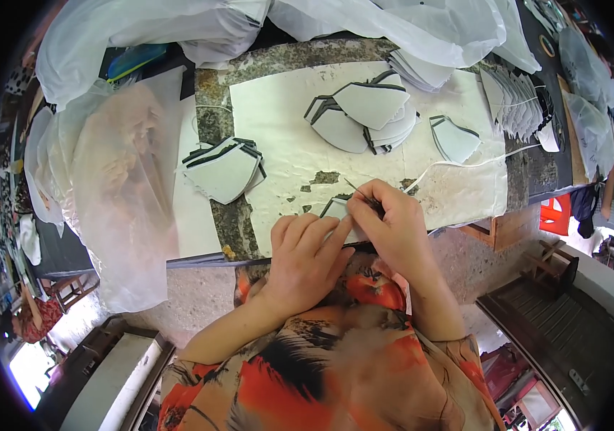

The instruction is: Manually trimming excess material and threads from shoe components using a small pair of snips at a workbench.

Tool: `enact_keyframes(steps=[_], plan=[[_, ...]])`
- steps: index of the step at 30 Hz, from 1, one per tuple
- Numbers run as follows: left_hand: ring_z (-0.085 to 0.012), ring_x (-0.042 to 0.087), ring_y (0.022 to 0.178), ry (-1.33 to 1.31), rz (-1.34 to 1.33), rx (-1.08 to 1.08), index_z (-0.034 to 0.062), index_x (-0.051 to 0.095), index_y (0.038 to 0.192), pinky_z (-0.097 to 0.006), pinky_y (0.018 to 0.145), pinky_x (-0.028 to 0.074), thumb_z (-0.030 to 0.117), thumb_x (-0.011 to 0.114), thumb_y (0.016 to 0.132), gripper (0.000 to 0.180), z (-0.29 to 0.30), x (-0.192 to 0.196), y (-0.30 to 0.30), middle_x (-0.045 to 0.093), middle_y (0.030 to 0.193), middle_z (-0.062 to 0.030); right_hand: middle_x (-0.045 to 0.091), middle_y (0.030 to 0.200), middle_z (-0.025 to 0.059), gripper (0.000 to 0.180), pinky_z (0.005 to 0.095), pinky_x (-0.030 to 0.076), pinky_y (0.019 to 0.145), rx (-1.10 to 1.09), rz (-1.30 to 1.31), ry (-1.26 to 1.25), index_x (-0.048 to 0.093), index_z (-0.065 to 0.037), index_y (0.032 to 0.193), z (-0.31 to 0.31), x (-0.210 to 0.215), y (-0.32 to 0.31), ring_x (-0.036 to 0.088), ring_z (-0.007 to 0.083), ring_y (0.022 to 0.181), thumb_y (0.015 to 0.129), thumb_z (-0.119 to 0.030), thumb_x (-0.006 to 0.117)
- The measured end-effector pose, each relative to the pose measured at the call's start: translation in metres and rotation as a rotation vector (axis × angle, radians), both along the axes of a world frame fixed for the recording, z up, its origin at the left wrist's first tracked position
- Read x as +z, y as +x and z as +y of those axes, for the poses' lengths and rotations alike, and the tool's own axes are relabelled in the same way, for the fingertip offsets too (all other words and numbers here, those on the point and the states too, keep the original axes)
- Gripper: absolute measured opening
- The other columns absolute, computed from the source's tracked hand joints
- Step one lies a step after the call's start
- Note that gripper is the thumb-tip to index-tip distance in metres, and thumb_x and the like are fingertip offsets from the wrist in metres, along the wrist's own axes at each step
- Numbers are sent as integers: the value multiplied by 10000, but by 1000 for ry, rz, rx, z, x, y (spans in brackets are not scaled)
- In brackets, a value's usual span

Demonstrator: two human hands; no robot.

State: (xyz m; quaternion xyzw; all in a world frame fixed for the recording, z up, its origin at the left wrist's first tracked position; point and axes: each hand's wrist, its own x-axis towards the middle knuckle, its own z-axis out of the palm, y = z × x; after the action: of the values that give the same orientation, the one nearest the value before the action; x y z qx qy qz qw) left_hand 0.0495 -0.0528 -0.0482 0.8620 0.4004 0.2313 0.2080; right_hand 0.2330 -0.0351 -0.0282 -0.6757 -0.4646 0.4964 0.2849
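Observation:
At the front edge of the table, a light grey cut piece with a dark edge [335, 209] lies mostly hidden under my fingers. My left hand [304, 253] holds it down, its fingers bent together over it. Pinched in my right hand [391, 218] is a thin, dark, pointed tool [351, 185]; its exact kind is unclear. The right fingertips are close to the piece's upper right side. Farther up, a pile of similar grey pieces with dark edges [371, 108] lies in the middle, a smaller stack [224, 172] to the left, and a single piece [456, 138] to the right.
A worn white sheet [271, 129] covers the tabletop. Clear plastic bags [124, 179] drape over the left side, with more plastic [393, 25] along the back. Fanned grey pieces [512, 104] and a white cord [476, 161] lie at right. A wooden bench [547, 323] stands beyond, lower right.

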Motion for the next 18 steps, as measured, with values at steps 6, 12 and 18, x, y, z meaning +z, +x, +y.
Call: enact_keyframes(steps=[6, 12, 18], plan=[[-285, 540, 1082, -32, -5, 2, 85, 705, 1203, -446, 960, 395, 166, 795, 791, 429, 7, 2, 0, 603, 1145, -51, 688, 808, 164, 147, 391, 526, 670, -10, -96, 64, 648, -4, 939, -1, -2, -3, 677, 324, 713, 922, -147, 680], [-262, 537, 1081, 9, -22, -10, 63, 690, 1197, -445, 959, 389, 145, 779, 799, 416, 10, -1, -2, 584, 1140, -50, 673, 797, 162, 126, 399, 526, 661, -12, -163, 161, 625, -14, 922, -3, -7, -5, 670, 342, 712, 917, -127, 680], [-283, 529, 1131, 4, -20, -12, 83, 694, 1205, -480, 1043, 375, 148, 777, 801, 417, 9, -2, -2, 583, 1193, -63, 665, 792, 170, 121, 421, 519, 650, 4, -233, 223, 615, -21, 921, -4, -8, -7, 662, 363, 712, 914, -125, 679]])
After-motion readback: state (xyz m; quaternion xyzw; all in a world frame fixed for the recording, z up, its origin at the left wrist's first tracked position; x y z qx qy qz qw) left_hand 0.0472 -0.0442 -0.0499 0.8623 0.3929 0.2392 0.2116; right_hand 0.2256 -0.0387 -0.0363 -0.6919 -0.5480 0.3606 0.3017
